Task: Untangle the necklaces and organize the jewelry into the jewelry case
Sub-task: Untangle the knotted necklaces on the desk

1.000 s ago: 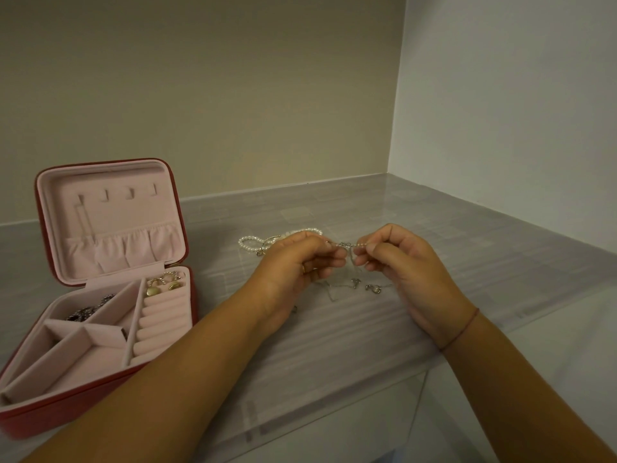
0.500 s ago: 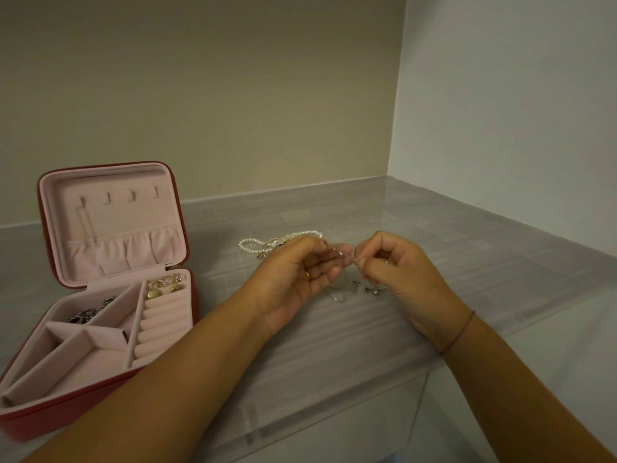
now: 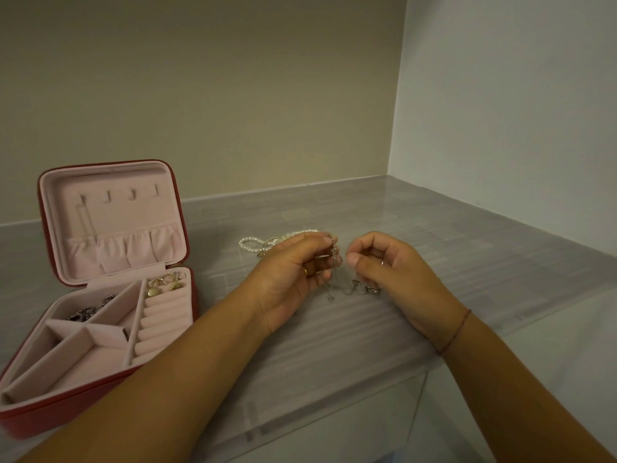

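A thin silver chain necklace (image 3: 337,285) hangs between my two hands just above the grey table (image 3: 467,262). My left hand (image 3: 293,272) pinches its upper part at the fingertips. My right hand (image 3: 390,265) pinches another strand a few centimetres to the right. Small silver charms (image 3: 370,289) dangle onto the table under my right hand. A white pearl strand (image 3: 253,243) lies behind my left hand, partly hidden. The red jewelry case (image 3: 50,412) stands open at the left, pink inside, with gold earrings (image 3: 163,285) and a dark chain (image 3: 90,309) in its compartments.
The table fills a corner, with a beige wall behind and a white wall at the right. Its front edge runs diagonally below my forearms. The case's open lid (image 3: 110,222) stands upright at the back left.
My hands have moved a little apart and dropped slightly, stretching the silver chain between them. The charms now dangle lower, near the table.
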